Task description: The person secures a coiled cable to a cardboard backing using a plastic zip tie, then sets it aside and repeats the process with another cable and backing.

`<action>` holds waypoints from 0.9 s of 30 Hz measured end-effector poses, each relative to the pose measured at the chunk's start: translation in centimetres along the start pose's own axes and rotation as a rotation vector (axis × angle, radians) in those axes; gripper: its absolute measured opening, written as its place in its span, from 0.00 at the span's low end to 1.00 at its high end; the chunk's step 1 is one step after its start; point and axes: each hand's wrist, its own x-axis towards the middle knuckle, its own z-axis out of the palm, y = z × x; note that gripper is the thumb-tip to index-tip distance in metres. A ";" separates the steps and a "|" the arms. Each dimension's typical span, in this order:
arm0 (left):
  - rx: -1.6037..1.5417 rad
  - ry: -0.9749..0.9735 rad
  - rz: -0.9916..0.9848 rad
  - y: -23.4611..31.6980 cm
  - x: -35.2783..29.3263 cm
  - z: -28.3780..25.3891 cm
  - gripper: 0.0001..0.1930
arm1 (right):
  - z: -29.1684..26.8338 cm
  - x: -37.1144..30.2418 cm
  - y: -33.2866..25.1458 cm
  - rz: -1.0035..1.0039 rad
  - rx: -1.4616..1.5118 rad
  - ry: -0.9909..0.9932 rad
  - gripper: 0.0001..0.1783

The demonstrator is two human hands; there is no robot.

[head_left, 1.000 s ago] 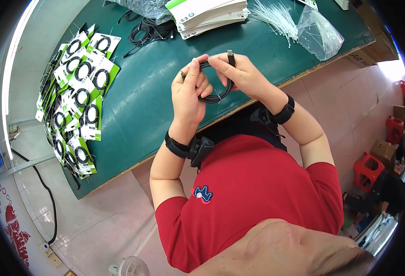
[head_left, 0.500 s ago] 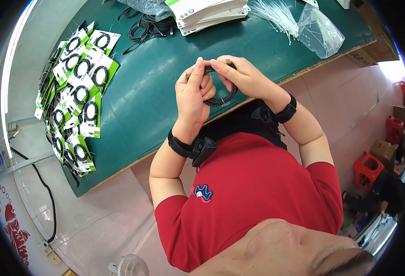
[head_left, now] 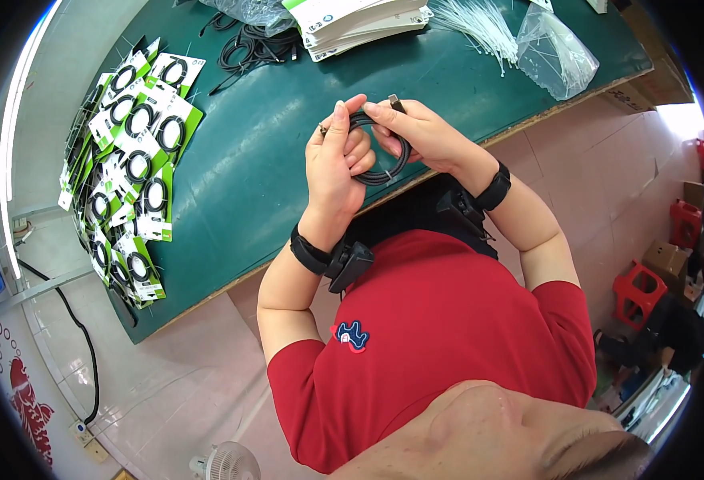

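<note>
And here you are, both hands up at the near edge of the green table [head_left: 232, 200], the coiled black cable [head_left: 378, 178] held between them! Your left hand [head_left: 334, 156] has its fingers curled in, closed on the coil's left side. Your right hand [head_left: 428, 136] grips the upper right, thumb pressed over the coil, fingers bent loosely beneath, a metal plug [head_left: 396, 103] poking up beside it. Off left, carded cables [head_left: 138, 166] pile up; beyond, white zip ties [head_left: 480, 32] fan out.
</note>
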 end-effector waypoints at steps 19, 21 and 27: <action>0.116 -0.024 -0.366 1.3 0.9 0.1 0.14 | -1.4 -4.7 -2.8 -0.839 -1.311 -0.282 0.09; 0.158 -0.057 -0.490 1.4 1.1 0.2 0.13 | -1.3 -5.2 -2.6 -0.823 -1.297 -0.339 0.05; 0.272 -0.210 -0.373 2.6 3.2 1.2 0.16 | -2.5 -5.1 -2.5 -0.912 -1.284 -0.159 0.05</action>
